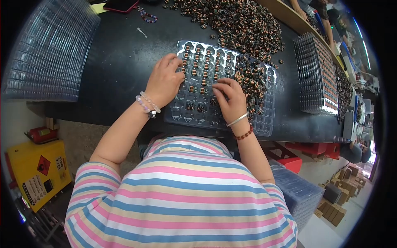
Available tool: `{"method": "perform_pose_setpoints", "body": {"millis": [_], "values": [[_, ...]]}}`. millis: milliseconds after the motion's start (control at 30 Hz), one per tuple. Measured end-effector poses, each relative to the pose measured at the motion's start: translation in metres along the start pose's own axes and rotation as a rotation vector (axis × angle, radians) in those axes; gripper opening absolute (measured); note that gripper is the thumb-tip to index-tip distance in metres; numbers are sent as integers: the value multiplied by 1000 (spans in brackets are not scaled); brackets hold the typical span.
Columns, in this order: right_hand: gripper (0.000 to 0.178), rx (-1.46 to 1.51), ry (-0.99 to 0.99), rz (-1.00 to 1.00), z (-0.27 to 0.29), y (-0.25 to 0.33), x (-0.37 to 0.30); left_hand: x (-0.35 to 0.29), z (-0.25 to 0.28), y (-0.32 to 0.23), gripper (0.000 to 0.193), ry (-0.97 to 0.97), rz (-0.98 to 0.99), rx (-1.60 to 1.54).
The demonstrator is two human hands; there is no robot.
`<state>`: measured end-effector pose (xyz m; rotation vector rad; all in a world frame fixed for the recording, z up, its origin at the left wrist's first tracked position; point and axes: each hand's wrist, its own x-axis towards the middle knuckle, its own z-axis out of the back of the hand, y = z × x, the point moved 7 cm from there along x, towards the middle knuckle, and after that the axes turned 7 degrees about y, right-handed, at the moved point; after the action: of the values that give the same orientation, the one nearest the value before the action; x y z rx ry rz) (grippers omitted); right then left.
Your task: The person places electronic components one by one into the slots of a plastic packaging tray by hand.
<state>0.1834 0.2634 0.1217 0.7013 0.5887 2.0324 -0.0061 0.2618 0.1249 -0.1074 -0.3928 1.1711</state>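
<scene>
A clear plastic blister tray [196, 120] lies in front of me, with small copper-wound coils [205, 74] seated in rows of its pockets. Loose coils [252, 80] are heaped on the tray's right part. At the left edge my left hand [164, 78] is bent over the outermost column, thumb and fingertips curled in close to the coils there; what they grip is hidden. My right hand [232, 99] hovers over the tray's middle, thumb and forefinger brought together in a pinch. Anything between those fingertips is too small to make out.
A big pile of coils [248, 25] covers the far table. Tall stacks of clear trays [49, 49] stand left, filled trays [316, 74] right. A phone [120, 5] and beaded strap [147, 15] lie at the back. Below are a yellow box [39, 169] and a red stool [285, 159].
</scene>
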Motion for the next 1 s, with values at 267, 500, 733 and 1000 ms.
{"method": "perform_pose_setpoints", "body": {"millis": [267, 500, 733, 1000], "values": [[15, -335, 107, 144, 0, 15, -27, -37, 7, -52, 20, 123, -119, -179], [18, -306, 136, 183, -1, 20, -32, -46, -9, -46, 17, 9, -10, -366], [19, -319, 102, 256, -5, 23, -26, 9, -6, -21, 17, -173, 5, -206], [21, -258, 102, 222, 0, 25, -27, 3, -14, -27, 11, -111, -89, -175]]}}
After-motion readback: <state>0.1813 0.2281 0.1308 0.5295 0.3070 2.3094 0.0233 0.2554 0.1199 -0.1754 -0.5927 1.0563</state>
